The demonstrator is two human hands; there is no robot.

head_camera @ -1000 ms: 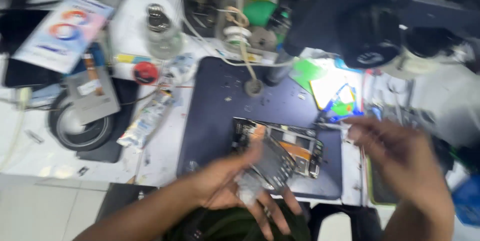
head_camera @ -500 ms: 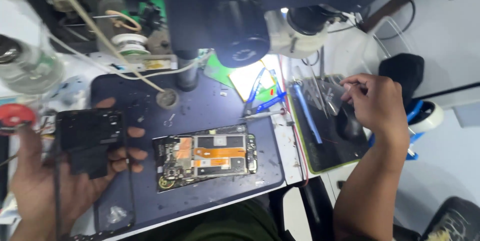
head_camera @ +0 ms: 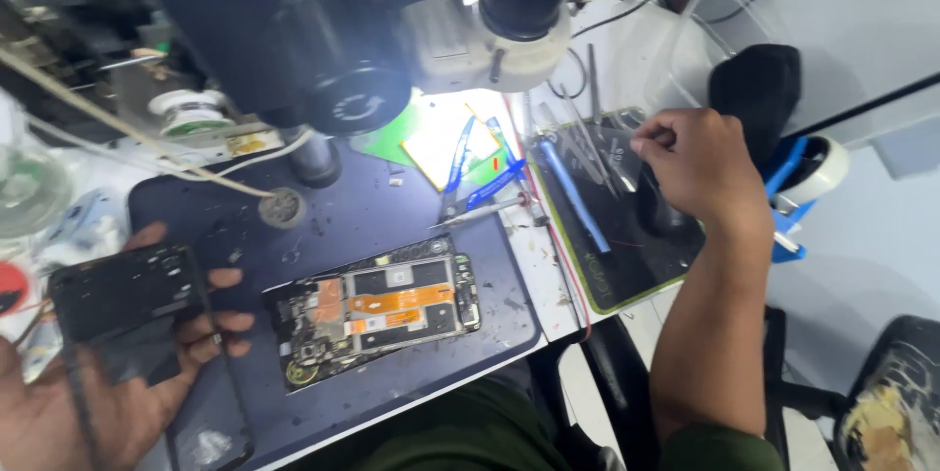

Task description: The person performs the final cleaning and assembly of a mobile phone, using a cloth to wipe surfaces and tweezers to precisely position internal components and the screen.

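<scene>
Holding a black phone back cover (head_camera: 127,309) in a closed grip, the left hand (head_camera: 88,383) is partly cut off by the frame edge, beside the opened phone (head_camera: 377,309) lying on the dark mat (head_camera: 392,226). The right hand (head_camera: 700,167) reaches over the tool tray (head_camera: 597,280); its fingers are curled, but what they pinch is hidden. A microscope (head_camera: 392,21) covers the far desk.

Red round label (head_camera: 8,287) at left edge; yellow-green card (head_camera: 436,138) under the microscope light.
</scene>
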